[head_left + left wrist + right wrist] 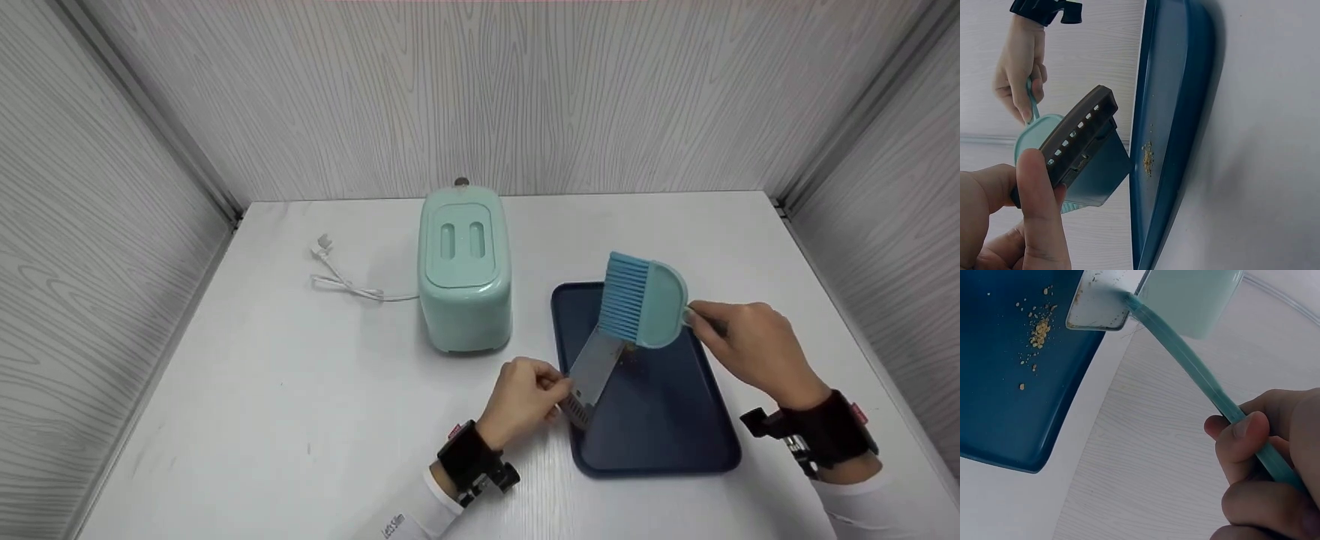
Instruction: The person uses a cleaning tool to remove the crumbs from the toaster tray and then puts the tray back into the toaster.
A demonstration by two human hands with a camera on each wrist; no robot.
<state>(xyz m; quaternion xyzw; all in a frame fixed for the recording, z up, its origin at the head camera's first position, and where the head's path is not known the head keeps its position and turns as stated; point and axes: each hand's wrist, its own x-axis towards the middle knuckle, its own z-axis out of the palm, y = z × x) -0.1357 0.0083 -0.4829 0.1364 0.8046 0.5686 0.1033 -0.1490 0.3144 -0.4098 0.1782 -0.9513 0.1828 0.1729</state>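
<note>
My left hand [525, 397] pinches a toaster crumb tray [595, 366] by its dark slotted end. The thin plate tilts over a dark blue tray [667, 442]. In my right hand [757, 349] is the handle of a teal brush [664, 304], gripped between thumb and fingers. Its blue bristles [624, 296] overlap the far end of the crumb tray. Seen from the right wrist, the brush tip meets the plate's surface [1092, 306], which bears a few dark specks. Yellowish crumbs [1040, 333] lie in a small heap on the blue tray.
A mint-green toaster [466, 262] with two slots in its lid stands left of the blue tray. Its white cord and plug [334, 270] lie on the table to its left. White wood-grain panels [480, 97] close off the back and sides.
</note>
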